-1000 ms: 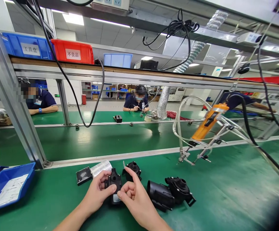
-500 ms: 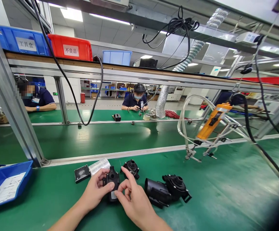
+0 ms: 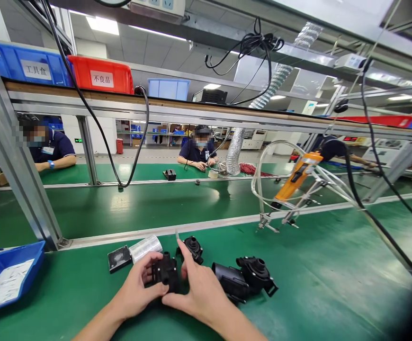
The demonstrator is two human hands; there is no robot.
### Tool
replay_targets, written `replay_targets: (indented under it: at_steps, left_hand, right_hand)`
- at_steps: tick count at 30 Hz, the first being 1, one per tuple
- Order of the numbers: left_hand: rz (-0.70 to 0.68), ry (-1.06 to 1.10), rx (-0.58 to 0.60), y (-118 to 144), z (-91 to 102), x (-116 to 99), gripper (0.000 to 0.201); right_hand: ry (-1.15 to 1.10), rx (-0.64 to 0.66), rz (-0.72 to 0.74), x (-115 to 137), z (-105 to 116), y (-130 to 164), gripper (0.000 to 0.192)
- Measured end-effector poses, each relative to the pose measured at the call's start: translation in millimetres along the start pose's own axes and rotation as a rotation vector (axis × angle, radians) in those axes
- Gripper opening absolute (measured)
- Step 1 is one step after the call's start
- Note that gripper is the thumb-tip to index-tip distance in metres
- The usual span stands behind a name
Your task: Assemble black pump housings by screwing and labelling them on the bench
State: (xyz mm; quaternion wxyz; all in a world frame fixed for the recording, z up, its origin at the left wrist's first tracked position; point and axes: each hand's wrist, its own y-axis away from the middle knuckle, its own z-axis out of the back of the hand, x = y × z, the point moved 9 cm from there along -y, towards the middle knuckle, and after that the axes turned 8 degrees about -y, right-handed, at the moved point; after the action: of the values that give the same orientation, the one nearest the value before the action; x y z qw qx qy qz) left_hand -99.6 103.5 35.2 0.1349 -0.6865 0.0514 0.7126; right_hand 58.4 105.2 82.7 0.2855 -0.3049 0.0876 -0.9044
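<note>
Black pump housing [image 3: 165,273] sits at the near edge of the green bench [image 3: 334,284], clamped between the left hand [image 3: 135,289] and the right hand [image 3: 195,293]; against the earlier frame it is turned so the white label on its near face no longer shows, and the right thumb now lies under it with the forefinger raised. Just right lie a black cap [image 3: 192,247] and two larger black housings [image 3: 243,280]. On the far shelf, the blue bin [image 3: 24,66] reads 工具盒 and the red bin [image 3: 99,76] reads 不良品.
</note>
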Motion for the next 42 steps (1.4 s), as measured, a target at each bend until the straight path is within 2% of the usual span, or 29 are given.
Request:
replay_targets:
  at_steps: [2,4,6,8,11,12,13,15,17,18,19,21,22,24,26,28,30,31,32,34,36,38,42]
  left_hand:
    - [-0.019,-0.017,0.101,2,-3.2,-7,0.058]
    - [-0.036,-0.024,0.225,5,-9.0,-13,0.064]
    - [-0.022,-0.011,0.359,10,-16.4,-17,0.072]
    - [0.037,0.035,0.513,18,-24.7,-17,0.080]
    - [0.210,0.121,0.732,31,-35.1,-8,0.086]
    - [0.256,0.150,0.739,31,-35.2,-4,0.081]
    - [0.269,0.174,0.684,26,-32.5,0,0.071]
    - [0.185,0.181,0.418,9,-18.2,4,0.059]
    - [0.037,0.100,0.122,-2,-1.9,5,0.071]
    - [-0.014,0.028,0.038,-3,0.4,5,0.083]
    - [-0.045,-0.052,0.004,-2,-1.6,5,0.095]
    - [-0.076,-0.195,-0.006,0,-8.8,4,0.106]
    - [-0.094,-0.252,-0.015,2,-10.6,2,0.105]
    - [-0.133,-0.306,-0.066,4,-8.6,-5,0.095]
    - [-0.120,-0.217,-0.105,3,-3.3,-4,0.085]
    - [-0.034,-0.005,-0.087,-2,-0.1,8,0.090]
    - [0.069,0.164,-0.052,-6,1.2,22,0.099]
    - [0.106,0.200,-0.042,-7,2.3,27,0.101]
    - [0.137,0.209,-0.032,-7,3.4,31,0.101]
    - [0.175,0.195,-0.008,-7,4.9,34,0.098]
    - [0.200,0.181,0.011,-6,5.7,34,0.098]
    - [0.233,0.171,0.014,-4,6.8,33,0.099]
    - [0.270,0.174,0.010,-2,7.9,33,0.103]
  right_hand:
    - [-0.037,-0.063,0.183,-2,20,4,0.115]
    - [-0.045,-0.236,0.318,-8,46,12,0.083]
    - [-0.027,-0.414,0.304,-19,65,16,0.066]
    - [0.060,-0.469,0.186,-29,69,12,0.076]
    - [0.267,-0.351,0.071,-36,57,-1,0.094]
    - [0.303,-0.305,0.057,-37,52,-4,0.096]
    - [0.315,-0.267,0.054,-38,48,-6,0.097]
    - [0.280,-0.211,0.070,-35,41,-6,0.099]
    - [0.201,-0.174,0.099,-27,34,-3,0.104]
    - [0.152,-0.160,0.101,-22,30,0,0.107]
    - [0.102,-0.147,0.092,-19,25,2,0.111]
    - [0.012,-0.123,0.067,-13,15,8,0.118]
    - [-0.024,-0.108,0.069,-10,10,10,0.120]
    - [-0.103,-0.059,0.100,-3,2,14,0.115]
    - [-0.253,0.009,0.095,0,-1,14,0.105]
    - [-0.479,0.004,-0.005,-5,5,11,0.085]
    - [-0.718,-0.061,-0.148,-14,13,7,0.049]
    - [-0.830,-0.077,-0.219,-18,12,6,0.038]
    - [-0.933,-0.063,-0.288,-21,8,5,0.041]
    - [-1.101,0.052,-0.407,-21,-11,6,0.057]
    - [-1.181,0.161,-0.476,-17,-27,9,0.063]
    - [-1.176,0.198,-0.478,-14,-35,12,0.065]
    - [-1.071,0.172,-0.393,-10,-31,12,0.064]
